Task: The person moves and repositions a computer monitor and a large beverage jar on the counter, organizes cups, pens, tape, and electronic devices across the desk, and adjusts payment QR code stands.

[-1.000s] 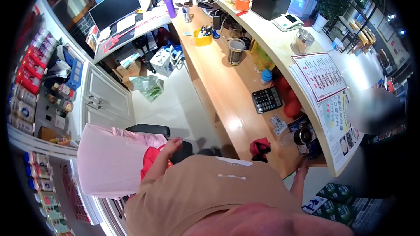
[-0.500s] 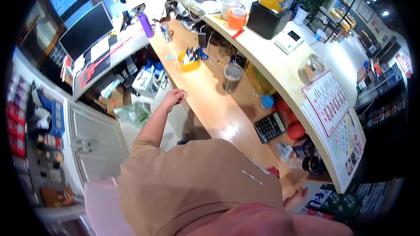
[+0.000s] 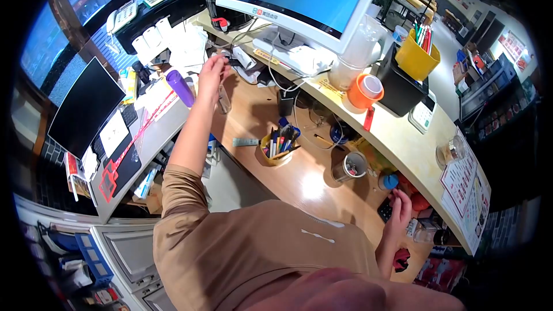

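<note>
My left hand [image 3: 213,69] reaches out over the far end of the wooden desk [image 3: 247,167], fingers loosely apart with nothing seen in them. It is near white papers [image 3: 187,46] and a white device [image 3: 244,57], with a purple bottle [image 3: 180,88] and a clear bottle [image 3: 223,100] nearer me. My right hand [image 3: 400,207] is raised over the desk's right side, fingers apart and nothing visible in it. Close to it are a blue-capped jar [image 3: 389,181] and a partly hidden black calculator [image 3: 385,209]. A metal cup [image 3: 349,167] stands further left.
A monitor [image 3: 299,0] stands on the raised curved counter [image 3: 397,144], beside an orange cup [image 3: 364,91] and a yellow pen box [image 3: 418,56]. A yellow pen holder [image 3: 279,152] sits on the desk. Another monitor [image 3: 86,109] is at the left.
The view has shifted towards the desk's far end. My left hand has moved up and forward to the papers. My right hand has risen from the near desk edge to beside the jar.
</note>
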`<action>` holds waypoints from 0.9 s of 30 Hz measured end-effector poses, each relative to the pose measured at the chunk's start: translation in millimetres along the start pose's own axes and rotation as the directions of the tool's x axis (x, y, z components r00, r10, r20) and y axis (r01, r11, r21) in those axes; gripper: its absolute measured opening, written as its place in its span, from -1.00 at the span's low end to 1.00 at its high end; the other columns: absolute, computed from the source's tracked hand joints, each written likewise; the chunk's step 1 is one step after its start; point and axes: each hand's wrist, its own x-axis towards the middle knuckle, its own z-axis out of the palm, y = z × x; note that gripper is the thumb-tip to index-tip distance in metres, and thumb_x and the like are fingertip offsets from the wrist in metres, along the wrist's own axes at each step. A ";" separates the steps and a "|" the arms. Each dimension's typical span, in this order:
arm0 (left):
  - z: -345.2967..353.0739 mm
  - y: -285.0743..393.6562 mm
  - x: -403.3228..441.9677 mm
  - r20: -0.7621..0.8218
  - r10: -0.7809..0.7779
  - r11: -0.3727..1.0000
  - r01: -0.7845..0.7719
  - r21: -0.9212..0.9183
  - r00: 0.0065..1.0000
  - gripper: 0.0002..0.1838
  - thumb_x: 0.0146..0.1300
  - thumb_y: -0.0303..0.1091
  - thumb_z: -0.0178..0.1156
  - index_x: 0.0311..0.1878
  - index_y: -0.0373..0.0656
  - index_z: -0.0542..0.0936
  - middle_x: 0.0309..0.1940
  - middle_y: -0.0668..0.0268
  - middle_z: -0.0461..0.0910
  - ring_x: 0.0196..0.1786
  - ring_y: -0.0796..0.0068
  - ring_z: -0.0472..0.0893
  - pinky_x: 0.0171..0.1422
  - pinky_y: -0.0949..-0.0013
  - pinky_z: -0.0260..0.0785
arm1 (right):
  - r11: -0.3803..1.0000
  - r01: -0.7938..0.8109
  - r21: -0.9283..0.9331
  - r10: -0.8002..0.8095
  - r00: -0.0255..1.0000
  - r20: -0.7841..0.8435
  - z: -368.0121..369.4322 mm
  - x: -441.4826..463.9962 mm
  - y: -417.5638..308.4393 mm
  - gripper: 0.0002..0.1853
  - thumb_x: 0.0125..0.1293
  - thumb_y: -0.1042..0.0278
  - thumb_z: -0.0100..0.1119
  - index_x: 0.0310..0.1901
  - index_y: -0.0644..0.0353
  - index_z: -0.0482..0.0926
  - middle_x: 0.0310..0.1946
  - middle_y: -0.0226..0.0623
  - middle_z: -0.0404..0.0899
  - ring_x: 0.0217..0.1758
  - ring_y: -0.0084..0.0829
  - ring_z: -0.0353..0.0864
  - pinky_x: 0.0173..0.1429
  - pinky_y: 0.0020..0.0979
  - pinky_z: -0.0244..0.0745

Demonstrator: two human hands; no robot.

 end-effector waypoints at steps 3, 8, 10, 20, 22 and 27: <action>-6.8 11.5 30.6 0.034 0.039 0.998 -0.038 -0.044 0.999 -0.71 0.37 -0.31 0.02 0.10 -0.17 0.44 -0.13 0.32 0.54 -0.22 0.57 0.54 -0.17 0.55 0.43 | 0.992 0.037 0.121 -0.067 0.966 0.248 52.3 32.3 -36.4 -0.75 0.35 0.53 -0.06 0.04 0.31 0.46 -0.03 -0.26 0.52 -0.09 -0.50 0.53 -0.02 -0.53 0.40; -3.1 52.7 51.0 0.047 -0.034 0.998 0.036 -0.049 0.998 -0.65 0.36 -0.19 0.03 0.11 -0.18 0.36 -0.12 0.26 0.48 -0.17 0.43 0.56 -0.13 0.46 0.46 | 0.963 0.127 0.238 -0.222 0.874 0.433 117.5 85.1 -76.0 -0.69 0.35 0.51 -0.08 0.11 0.37 0.38 -0.02 -0.19 0.51 -0.02 -0.43 0.53 0.09 -0.43 0.40; 1.3 64.7 66.2 0.078 -0.043 0.999 0.045 -0.029 0.996 -0.63 0.33 -0.14 0.08 0.06 -0.16 0.37 -0.14 0.25 0.45 -0.16 0.41 0.57 -0.15 0.45 0.46 | 0.953 0.179 0.244 -0.278 0.839 0.467 139.0 101.6 -92.8 -0.65 0.36 0.48 -0.09 0.15 0.36 0.34 0.00 -0.15 0.50 -0.03 -0.43 0.53 0.08 -0.44 0.40; 26.5 102.7 187.4 0.296 -0.024 1.000 0.021 0.012 0.955 -0.60 0.42 -0.05 -0.13 -0.07 -0.22 0.48 -0.23 0.19 0.59 -0.23 0.34 0.61 -0.16 0.35 0.47 | 0.950 0.078 0.304 -0.138 0.974 0.182 245.4 168.7 -174.2 -0.49 0.48 0.12 -0.26 0.28 0.36 0.18 -0.12 -0.11 0.53 -0.20 -0.44 0.58 -0.23 -0.54 0.46; 25.8 99.5 198.8 0.354 -0.086 0.996 0.089 0.008 0.931 -0.60 0.42 -0.03 -0.11 -0.13 -0.22 0.50 -0.30 0.21 0.60 -0.31 0.36 0.62 -0.26 0.39 0.47 | 0.936 0.017 0.351 -0.076 0.985 0.157 264.3 176.2 -186.3 -0.49 0.48 0.07 -0.28 0.21 0.36 0.26 -0.16 -0.13 0.54 -0.24 -0.43 0.60 -0.27 -0.54 0.45; 17.2 96.9 215.6 0.528 -0.042 0.996 0.076 -0.043 0.848 -0.57 0.40 0.01 -0.08 -0.23 -0.23 0.49 -0.51 0.25 0.56 -0.62 0.50 0.50 -0.57 0.53 0.32 | 0.935 -0.028 0.353 0.072 0.991 -0.113 300.2 187.7 -214.0 -0.48 0.46 -0.02 -0.25 -0.03 0.40 0.40 -0.24 -0.08 0.60 -0.36 -0.31 0.64 -0.47 -0.51 0.36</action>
